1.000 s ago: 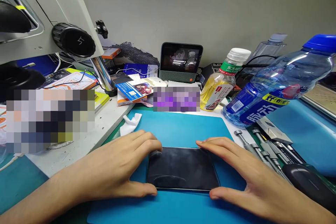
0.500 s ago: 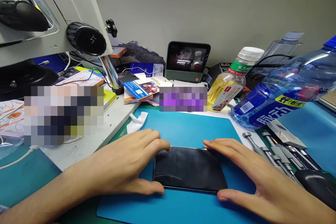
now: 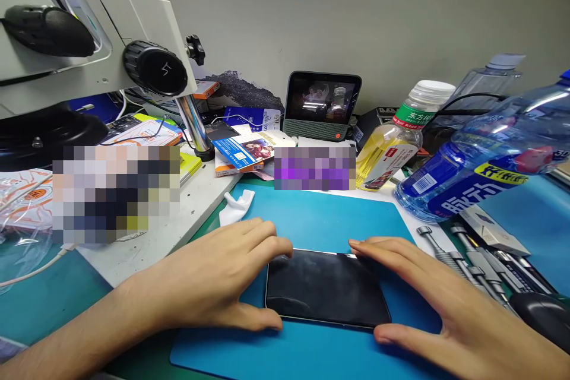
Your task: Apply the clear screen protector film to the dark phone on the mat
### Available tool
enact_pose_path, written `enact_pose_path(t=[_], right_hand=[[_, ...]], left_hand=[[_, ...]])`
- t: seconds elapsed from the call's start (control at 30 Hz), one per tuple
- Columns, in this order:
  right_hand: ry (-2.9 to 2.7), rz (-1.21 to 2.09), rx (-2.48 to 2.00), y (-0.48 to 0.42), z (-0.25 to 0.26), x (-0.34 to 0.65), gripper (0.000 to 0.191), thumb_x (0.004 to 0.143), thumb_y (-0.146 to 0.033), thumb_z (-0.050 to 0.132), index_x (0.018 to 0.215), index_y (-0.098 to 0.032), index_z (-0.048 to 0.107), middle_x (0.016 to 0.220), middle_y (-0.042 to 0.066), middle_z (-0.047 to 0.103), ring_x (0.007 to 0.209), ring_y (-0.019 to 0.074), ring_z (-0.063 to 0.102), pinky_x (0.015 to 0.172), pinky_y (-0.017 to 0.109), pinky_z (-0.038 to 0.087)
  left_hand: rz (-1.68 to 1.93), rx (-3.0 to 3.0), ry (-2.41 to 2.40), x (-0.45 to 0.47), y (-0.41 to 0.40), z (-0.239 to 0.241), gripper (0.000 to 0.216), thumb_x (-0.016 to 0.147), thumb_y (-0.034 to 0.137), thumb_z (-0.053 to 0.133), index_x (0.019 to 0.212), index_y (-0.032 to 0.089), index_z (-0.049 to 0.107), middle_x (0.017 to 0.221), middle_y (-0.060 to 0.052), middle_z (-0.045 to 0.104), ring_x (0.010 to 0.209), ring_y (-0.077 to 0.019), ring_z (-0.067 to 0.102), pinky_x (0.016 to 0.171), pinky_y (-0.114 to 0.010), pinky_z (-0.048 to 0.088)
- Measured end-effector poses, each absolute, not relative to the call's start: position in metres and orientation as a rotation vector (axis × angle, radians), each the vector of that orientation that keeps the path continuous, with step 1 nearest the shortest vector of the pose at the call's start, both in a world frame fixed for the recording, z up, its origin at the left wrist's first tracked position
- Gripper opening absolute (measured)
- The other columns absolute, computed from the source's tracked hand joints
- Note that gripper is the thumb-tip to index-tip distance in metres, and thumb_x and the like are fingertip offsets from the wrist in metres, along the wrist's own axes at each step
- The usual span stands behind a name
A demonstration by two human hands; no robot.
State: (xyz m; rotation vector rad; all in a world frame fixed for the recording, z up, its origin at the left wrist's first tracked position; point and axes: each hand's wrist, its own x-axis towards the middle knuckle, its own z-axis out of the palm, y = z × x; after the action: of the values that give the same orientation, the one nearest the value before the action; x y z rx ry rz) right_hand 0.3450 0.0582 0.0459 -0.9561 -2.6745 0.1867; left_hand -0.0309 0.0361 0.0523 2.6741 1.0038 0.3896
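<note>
Phone [image 3: 327,288] is lying flat, dark smudged glass up, mid blue mat [image 3: 312,219] on the worktop. Screwdrivers [image 3: 467,261] and a tilted blue bottle [image 3: 481,172] are sitting to its right, microscope [image 3: 89,41] to its left. Left hand [image 3: 209,285] and right hand [image 3: 445,303] are resting spread open, thumbs and forefingers touching its end corners.

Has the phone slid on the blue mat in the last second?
No. The phone keeps its place against the far edge of the blue mat, left hand and right hand at its ends; the microscope shifts right too, so the camera moved.
</note>
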Motion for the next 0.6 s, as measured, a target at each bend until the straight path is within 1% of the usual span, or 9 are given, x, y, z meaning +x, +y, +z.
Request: enact_pose_path(t=[0.2,0.37,0.5,0.6], right_hand=[[-2.680,0.205,-0.965,0.0582,0.0462,0.3445,0.074,0.097,-0.064,0.081,0.162,-0.036,0.059,0.152,0.010,0.077,0.126,0.0387,0.082,0.094,0.052,0.076],[-2.670,0.226,-0.988,0.0583,0.0438,0.3449,0.073,0.097,-0.063,0.082,0.162,-0.036,0.060,0.151,0.010,0.078,0.125,0.0379,0.083,0.094,0.051,0.076],[-2.677,0.315,-1.043,0.0566,0.0475,0.3431,0.076,0.098,-0.062,0.081,0.165,-0.036,0.058,0.156,0.011,0.075,0.134,0.0390,0.078,0.104,0.055,0.072],[-2.688,0.440,-1.111,0.0532,0.0515,0.3421,0.081,0.098,-0.064,0.081,0.169,-0.035,0.054,0.161,0.012,0.071,0.143,0.0407,0.072,0.113,0.060,0.066]], left_hand=[[0.433,2.711,0.982,-0.0299,0.0376,0.0511,0.075,0.084,0.049,0.102,0.136,0.021,0.055,0.112,-0.003,0.067,0.100,-0.0282,0.071,0.082,-0.037,0.055],[0.448,2.722,0.987,-0.0292,0.0378,0.0498,0.072,0.085,0.047,0.101,0.135,0.022,0.055,0.109,-0.002,0.067,0.098,-0.0277,0.071,0.080,-0.037,0.053],[0.452,2.702,0.989,-0.0291,0.0356,0.0506,0.073,0.083,0.042,0.101,0.135,0.023,0.053,0.109,-0.001,0.068,0.098,-0.0276,0.070,0.081,-0.038,0.053],[0.417,2.646,1.024,-0.0293,0.0333,0.0504,0.070,0.084,0.034,0.099,0.136,0.026,0.053,0.114,-0.001,0.069,0.101,-0.0272,0.072,0.083,-0.038,0.054]])
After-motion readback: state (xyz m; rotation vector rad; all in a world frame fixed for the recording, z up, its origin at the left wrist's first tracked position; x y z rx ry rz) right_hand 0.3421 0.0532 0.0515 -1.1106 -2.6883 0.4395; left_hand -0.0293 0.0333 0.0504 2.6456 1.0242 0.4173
